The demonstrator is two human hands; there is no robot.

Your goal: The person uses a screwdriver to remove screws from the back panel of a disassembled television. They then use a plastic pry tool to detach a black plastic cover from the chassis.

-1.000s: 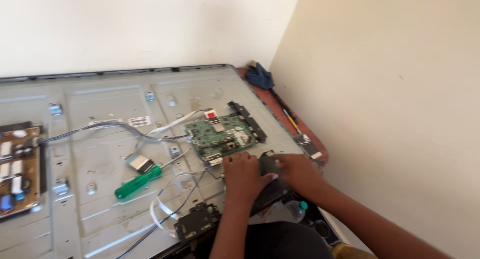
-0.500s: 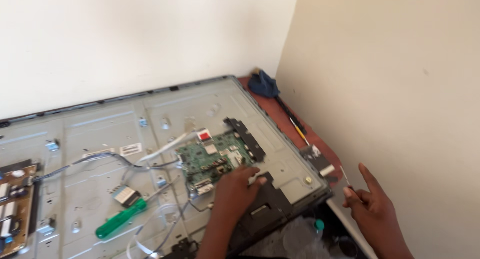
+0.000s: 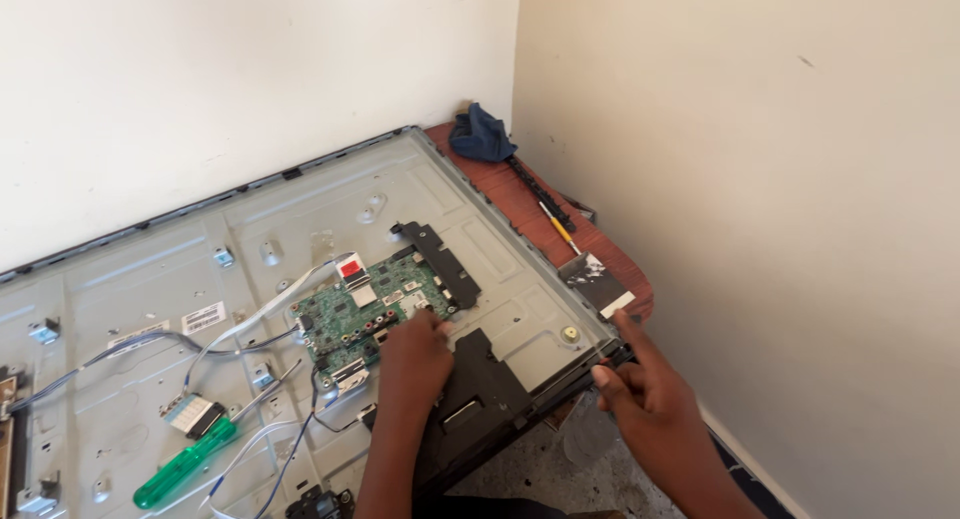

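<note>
Green screwdriver (image 3: 185, 464) lies on the metal panel (image 3: 290, 239), well left of both hands. Circuit board (image 3: 370, 314) sits mid-panel. Left hand (image 3: 415, 364) rests flat, fingers loosely spread, touching the board's right edge, holding nothing. Right hand (image 3: 645, 394), fingers curled, index extended, presses the panel's corner beside the tabletop (image 3: 520, 204).

green screwdriver (image 3: 185, 464), blue cloth (image 3: 481, 137), yellow-handled tool (image 3: 556, 225), white ribbon cables (image 3: 262, 314)

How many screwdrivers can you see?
2. A green one lies on the metal panel at the lower left, among the white cables. A thin yellow one lies on the red-brown table by the wall. More may be hidden out of view.
</note>
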